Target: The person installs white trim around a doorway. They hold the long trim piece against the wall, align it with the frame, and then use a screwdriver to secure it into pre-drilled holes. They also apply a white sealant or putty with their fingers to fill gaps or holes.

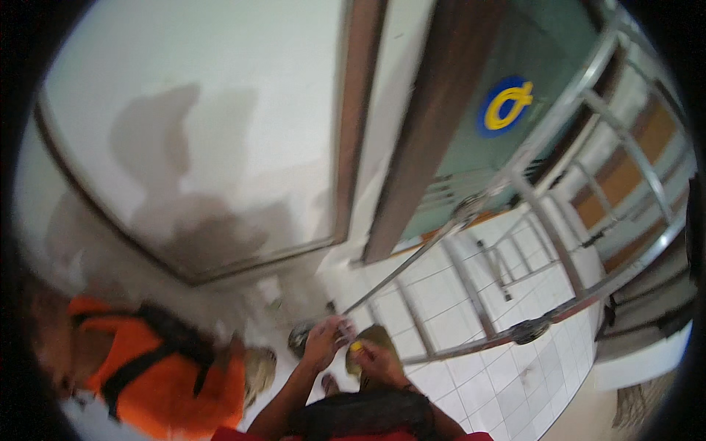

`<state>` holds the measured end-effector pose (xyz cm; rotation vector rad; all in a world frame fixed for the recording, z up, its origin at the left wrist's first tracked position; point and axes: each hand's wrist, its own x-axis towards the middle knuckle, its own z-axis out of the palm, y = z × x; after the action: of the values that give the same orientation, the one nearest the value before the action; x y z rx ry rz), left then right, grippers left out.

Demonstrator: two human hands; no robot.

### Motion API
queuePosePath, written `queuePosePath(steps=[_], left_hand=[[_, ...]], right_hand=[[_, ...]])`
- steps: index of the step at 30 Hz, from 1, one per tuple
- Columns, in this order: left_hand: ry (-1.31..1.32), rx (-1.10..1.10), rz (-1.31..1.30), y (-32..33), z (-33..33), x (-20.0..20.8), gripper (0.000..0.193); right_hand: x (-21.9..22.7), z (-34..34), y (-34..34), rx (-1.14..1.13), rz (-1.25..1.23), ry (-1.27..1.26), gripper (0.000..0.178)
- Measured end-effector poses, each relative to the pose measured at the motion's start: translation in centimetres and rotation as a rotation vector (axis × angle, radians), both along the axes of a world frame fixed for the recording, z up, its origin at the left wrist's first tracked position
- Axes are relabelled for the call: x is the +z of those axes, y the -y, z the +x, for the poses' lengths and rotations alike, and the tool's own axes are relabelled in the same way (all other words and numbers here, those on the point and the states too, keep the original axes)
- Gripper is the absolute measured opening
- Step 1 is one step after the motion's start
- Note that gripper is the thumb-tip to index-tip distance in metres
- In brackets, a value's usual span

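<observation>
My left hand (321, 347) is closed at the lower middle, fingers curled on a pale pinkish, partly see-through thing (343, 331). Its kind is too blurred to make out. Just right of it, my right hand (376, 364) is wrapped round a small yellow object (357, 346), of which only the end shows above the fingers. The two hands are close together but apart, in front of my khaki trouser leg (379, 336). Left of the left hand is a dark rounded object (299, 338), partly hidden. A black pouch (360, 416) lies across my waist.
A metal ladder (471, 287) slants across the right side over a white tiled floor (471, 375). At the lower left, close by, is a person in an orange vest (165, 382) with black straps. Ahead stand a framed white panel (257, 88) and a brown-framed glass door (471, 169).
</observation>
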<state>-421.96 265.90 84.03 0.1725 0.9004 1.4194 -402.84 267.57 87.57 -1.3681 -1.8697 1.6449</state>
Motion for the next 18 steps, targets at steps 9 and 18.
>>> queuePosePath(steps=[9,18], left_hand=[[0.23,0.076,-0.253,-14.2,-0.2,-4.1,0.02],[-0.377,0.043,-0.068,-12.1,-4.2,4.7,0.022]], right_hand=[[36.4,7.2,-24.1,-0.057,0.77,0.573,0.061],[83.0,32.6,-43.1,-0.737,1.524,0.904,0.067]])
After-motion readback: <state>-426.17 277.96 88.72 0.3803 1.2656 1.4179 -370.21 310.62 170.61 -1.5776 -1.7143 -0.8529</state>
